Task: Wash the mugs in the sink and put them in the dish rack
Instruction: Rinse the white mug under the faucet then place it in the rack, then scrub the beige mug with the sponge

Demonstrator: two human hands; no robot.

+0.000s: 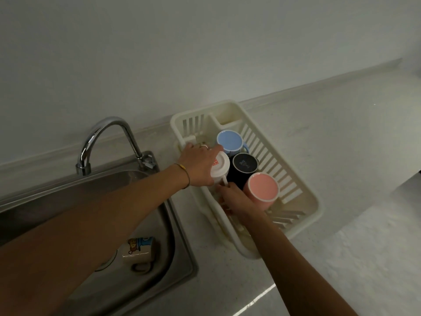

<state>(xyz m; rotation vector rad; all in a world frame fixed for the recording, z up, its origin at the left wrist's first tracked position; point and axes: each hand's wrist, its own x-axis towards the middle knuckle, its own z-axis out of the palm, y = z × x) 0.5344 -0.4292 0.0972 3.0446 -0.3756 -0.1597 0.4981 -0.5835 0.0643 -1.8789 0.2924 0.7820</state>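
Pale speckled countertop [330, 160] carries cream dish rack [312, 201] (beside sink [180, 254]).

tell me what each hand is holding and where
Left hand grips the upside-down white mug round its base; right hand holds no mug, fingers partly hidden.

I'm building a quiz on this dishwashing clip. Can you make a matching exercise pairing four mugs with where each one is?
Things:
1. blue mug
2. pink mug
3. white mug
4. cartoon mug

Places:
A. lying in the sink
B. under the left hand
C. farthest back in the dish rack
D. nearest in the rack, by the right hand

Pairs: 1-C, 2-D, 3-B, 4-A
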